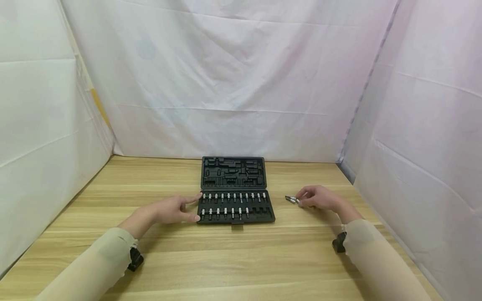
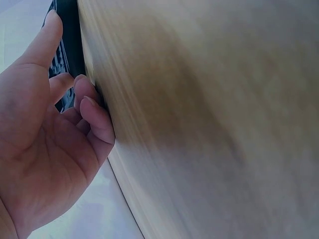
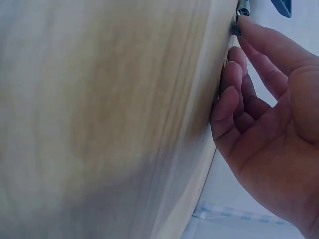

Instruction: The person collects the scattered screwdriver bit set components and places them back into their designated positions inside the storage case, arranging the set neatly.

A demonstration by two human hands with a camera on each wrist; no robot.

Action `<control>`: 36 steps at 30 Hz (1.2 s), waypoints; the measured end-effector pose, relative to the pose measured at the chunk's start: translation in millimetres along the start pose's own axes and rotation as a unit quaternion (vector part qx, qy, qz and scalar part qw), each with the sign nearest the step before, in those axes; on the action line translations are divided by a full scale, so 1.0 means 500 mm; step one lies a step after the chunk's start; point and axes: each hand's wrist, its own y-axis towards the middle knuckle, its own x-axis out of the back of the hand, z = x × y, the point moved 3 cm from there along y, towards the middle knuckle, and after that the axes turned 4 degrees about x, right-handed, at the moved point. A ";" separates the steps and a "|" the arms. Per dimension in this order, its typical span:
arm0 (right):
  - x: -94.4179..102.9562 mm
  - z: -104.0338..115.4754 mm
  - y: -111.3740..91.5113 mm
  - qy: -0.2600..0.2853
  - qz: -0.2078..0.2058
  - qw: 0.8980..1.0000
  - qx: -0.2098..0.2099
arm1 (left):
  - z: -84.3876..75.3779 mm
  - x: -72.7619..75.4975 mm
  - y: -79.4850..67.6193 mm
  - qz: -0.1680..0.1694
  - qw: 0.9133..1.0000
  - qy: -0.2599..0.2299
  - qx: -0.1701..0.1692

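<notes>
A black tool case [image 1: 236,223] lies open on the table, with two rows of silver bit sockets [image 1: 234,196] in its near half. My left hand [image 1: 171,210] rests at the case's left side, thumb and index finger spread along the edge. In the left wrist view its other fingers [image 2: 97,117] are curled loosely beside the case. Right of the case, a few loose bit sockets [image 1: 290,199] lie on the wood. My right hand [image 1: 317,197] pinches the end of one bit socket [image 3: 243,11] between thumb and index finger, low over the table.
The case's raised lid [image 1: 233,187] shows moulded recesses. Slots at the right end of its near row hold no sockets. The wooden table [image 1: 241,259] runs back to a white cloth [image 1: 226,83], with more cloth on both sides.
</notes>
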 end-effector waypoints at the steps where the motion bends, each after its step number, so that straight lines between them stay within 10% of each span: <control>1: 0.000 0.000 0.001 -0.002 -0.001 1.000 -0.001 | 0.000 0.000 0.000 0.000 1.000 0.000 0.001; 21: 0.008 0.000 0.001 0.019 -0.037 0.999 0.024 | 0.005 -0.001 0.005 0.000 1.000 0.010 0.010; 36: -0.020 0.103 0.016 0.149 -0.040 0.984 0.091 | 0.006 -0.001 0.005 0.003 1.000 0.002 0.011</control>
